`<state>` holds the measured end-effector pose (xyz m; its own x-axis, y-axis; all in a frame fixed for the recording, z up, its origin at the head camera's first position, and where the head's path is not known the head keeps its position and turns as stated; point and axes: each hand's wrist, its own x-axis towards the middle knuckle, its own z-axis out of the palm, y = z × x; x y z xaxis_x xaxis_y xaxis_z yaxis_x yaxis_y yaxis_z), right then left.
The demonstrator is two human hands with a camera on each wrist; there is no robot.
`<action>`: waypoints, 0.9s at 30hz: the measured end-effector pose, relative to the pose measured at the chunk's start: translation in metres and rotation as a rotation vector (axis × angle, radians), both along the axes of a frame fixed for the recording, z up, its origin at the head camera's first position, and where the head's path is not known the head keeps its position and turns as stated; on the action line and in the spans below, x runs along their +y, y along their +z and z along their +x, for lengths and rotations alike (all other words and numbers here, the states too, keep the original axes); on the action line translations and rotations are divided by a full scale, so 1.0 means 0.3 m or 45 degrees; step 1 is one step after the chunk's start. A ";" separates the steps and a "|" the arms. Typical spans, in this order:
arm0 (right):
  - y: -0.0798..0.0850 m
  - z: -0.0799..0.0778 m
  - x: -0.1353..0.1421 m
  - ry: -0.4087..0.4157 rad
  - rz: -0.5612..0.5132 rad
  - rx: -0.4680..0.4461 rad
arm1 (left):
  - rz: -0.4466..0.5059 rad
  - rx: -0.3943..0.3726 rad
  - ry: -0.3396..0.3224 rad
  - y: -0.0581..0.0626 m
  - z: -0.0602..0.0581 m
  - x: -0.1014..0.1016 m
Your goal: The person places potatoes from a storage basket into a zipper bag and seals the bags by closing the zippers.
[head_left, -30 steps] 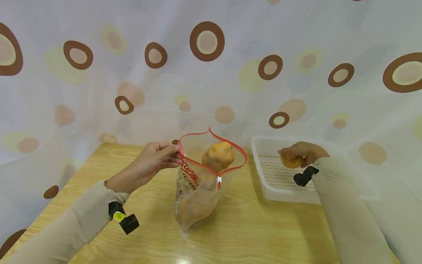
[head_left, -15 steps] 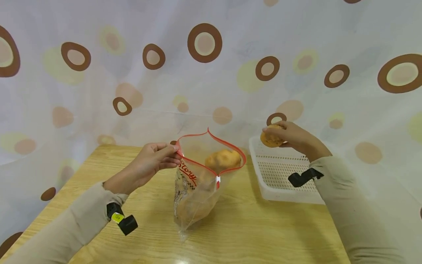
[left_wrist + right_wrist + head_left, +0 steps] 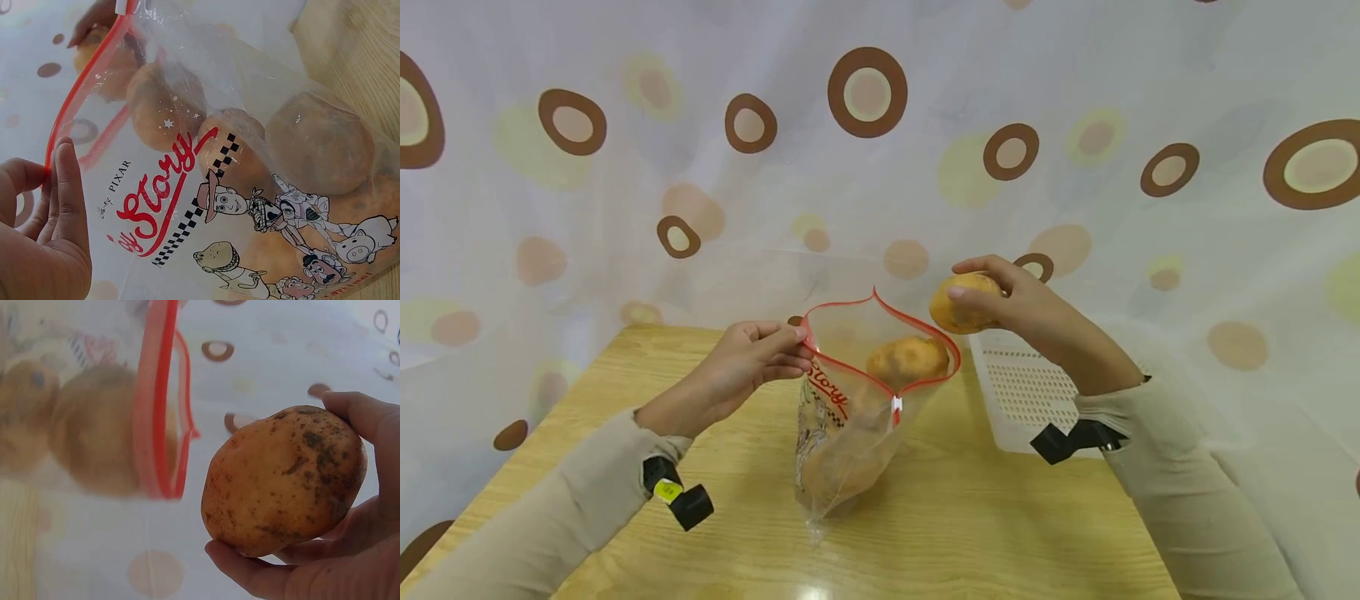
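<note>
While the left hand [image 3: 745, 368] pinches the left edge of the bag's red rim between thumb and forefinger, the right hand [image 3: 1032, 318] grips a potato [image 3: 961, 310] in the air, thumb and fingers curled on opposite sides of it. The left hand's other fingers are bent and lie close together. The held potato is just to the right of the mouth of the plastic bag [image 3: 140, 181], apart from the rim in the right wrist view; its yellow-brown skin has dark specks.

The bag stands on the wooden table [image 3: 985, 517] with its mouth spread wide and a white slider [image 3: 897, 405] at the near corner. Several potatoes are inside, one [image 3: 912, 358] close under the opening on the right; their exact number cannot be told through the plastic. Red "Story" lettering [image 3: 159, 194] and cartoon figures mark the bag's left side.

To the right of the bag, a white perforated basket [image 3: 1030, 390] sits on the table, partly hidden by the right arm. A pale curtain [image 3: 917, 204] with brown rings hangs at the far side.
</note>
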<state>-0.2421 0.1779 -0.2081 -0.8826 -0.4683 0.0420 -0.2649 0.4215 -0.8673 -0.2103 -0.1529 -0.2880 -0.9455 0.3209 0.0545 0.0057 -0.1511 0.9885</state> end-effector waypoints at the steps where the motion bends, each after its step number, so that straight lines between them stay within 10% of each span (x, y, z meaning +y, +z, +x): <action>1: 0.006 0.011 -0.011 0.010 -0.010 0.014 | 0.003 0.001 0.001 0.001 -0.001 0.000; 13: -0.037 0.060 -0.147 0.258 -0.099 0.314 | 0.000 -0.011 0.017 0.003 0.005 -0.001; 20: -0.105 0.033 -0.178 0.450 -0.029 0.664 | 0.004 -0.016 0.012 0.006 0.006 -0.003; 27: -0.141 -0.004 -0.183 0.635 -0.040 0.780 | -0.005 -0.003 0.007 0.012 0.002 -0.001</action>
